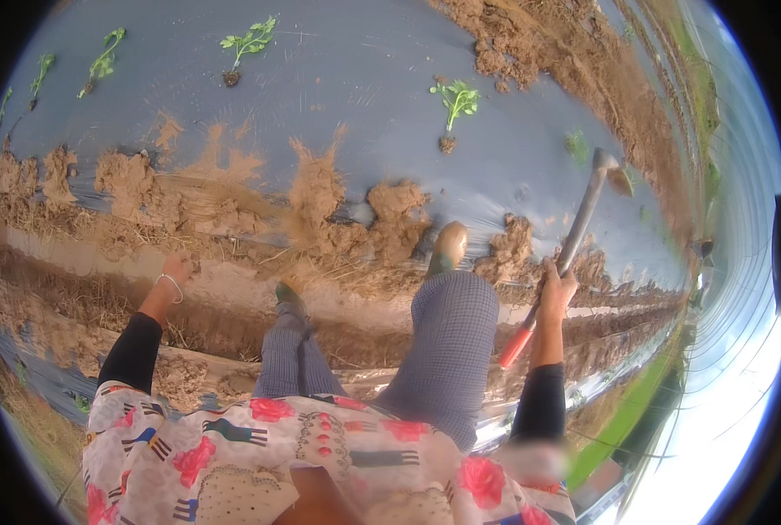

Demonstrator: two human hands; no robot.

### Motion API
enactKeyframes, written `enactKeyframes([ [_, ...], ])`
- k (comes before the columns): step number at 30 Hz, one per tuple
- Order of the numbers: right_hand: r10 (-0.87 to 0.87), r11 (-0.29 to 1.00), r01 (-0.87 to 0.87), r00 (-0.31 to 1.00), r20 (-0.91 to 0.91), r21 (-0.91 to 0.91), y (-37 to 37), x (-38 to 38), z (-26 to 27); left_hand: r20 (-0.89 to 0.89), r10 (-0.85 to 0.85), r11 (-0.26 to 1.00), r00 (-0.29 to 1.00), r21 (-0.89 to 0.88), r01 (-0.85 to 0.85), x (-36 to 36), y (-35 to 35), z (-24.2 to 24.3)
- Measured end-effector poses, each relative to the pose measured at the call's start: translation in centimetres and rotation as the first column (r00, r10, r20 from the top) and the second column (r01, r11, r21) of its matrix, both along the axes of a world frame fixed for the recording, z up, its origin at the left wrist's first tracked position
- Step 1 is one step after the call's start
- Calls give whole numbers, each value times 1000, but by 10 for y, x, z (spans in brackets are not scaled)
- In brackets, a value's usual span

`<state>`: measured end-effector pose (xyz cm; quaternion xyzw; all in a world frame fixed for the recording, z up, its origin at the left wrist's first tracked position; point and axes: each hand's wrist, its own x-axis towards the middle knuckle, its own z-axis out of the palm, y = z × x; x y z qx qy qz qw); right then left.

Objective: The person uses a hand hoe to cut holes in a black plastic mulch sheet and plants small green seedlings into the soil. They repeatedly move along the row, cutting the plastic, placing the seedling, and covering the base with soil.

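Note:
My right hand (556, 289) is closed around the handle of a small hoe (581, 220); its metal head points up and away over the plastic mulch film (364, 85), and the red grip end hangs below the hand. On the left, my left hand (179, 268), with a pale bracelet at the wrist, is over the muddy furrow; its fingers look curled, but whether they hold anything is unclear. Leafy seedlings with bare soil plugs lie on the film, one ahead (455, 105), another further left (249, 42), and several at the far left.
Clumps of wet soil (397, 210) lie along the film's near edge. My boots (449, 244) stand by the muddy furrow (358, 302), which runs left to right. More soil (515, 39) borders the film's far side. Grass (617, 420) shows at the lower right.

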<state>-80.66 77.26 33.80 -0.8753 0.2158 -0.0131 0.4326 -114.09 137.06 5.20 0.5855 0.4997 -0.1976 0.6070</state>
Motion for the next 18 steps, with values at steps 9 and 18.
enactKeyframes([
  [9,-106,989,99,993,54,112,3,98,-99,88,-412,895,907,228,384,287,-155,14],
  [18,-4,1000,9,986,-165,28,-21,117,-125,111,-433,894,895,183,410,587,-371,-66],
])
